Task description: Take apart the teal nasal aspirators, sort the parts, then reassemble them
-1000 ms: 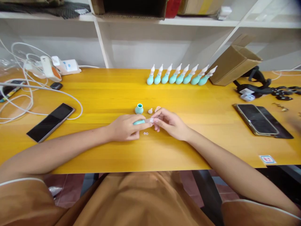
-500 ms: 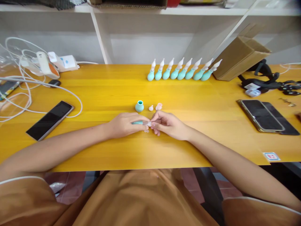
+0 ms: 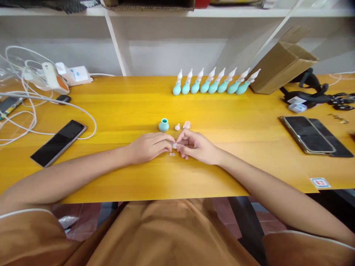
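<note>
Teal bulbs: I count eight tipped bulbs (image 3: 213, 87) in a row, one open bulb (image 3: 164, 126) apart.
Small parts: two rings (image 3: 172, 154), two pink pieces (image 3: 186, 125).
Room: I see bare surface (image 3: 133, 111) behind both hands; its near edge lies well below them.
Clear piece (image 3: 174, 146): between left hand (image 3: 151, 148) and right hand (image 3: 198, 147), pinched by both.
</note>
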Demonstrator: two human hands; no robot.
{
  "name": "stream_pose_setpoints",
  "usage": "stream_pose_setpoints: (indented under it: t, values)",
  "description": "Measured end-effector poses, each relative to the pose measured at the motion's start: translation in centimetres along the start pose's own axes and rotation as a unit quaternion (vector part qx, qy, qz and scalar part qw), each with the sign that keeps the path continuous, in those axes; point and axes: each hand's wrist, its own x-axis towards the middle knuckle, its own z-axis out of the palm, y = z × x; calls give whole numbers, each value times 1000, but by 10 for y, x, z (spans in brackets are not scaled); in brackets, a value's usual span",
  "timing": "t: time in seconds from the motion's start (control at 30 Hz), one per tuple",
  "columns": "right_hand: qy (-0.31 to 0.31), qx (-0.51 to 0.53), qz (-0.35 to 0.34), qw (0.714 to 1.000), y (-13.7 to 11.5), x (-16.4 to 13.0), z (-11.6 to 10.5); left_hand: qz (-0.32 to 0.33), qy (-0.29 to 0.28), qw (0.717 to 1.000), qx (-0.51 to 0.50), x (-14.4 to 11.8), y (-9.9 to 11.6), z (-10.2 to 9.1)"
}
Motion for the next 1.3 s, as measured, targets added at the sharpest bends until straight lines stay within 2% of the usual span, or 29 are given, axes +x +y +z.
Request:
stream_pose_setpoints:
  t: [0.27,0.5,0.6,0.8,1.3]
  values:
    - [3,-4,-6,1000,-2,0,2,-4,-18,998,-61,3,-2,-2]
    - [26,-43,-55,997,-6,-2,13,-115,-22,991,-57,5,6,-3]
    - [26,-55,-62,996,-6,-3,13,-128,-23,988,-79,6,7,-4]
    - [19,-52,-57,997,-3,-3,9,-100,-26,990,-96,4,0,-4]
    - [21,-33,-56,998,3,-1,5,26,31,998,-52,1,-1,-1]
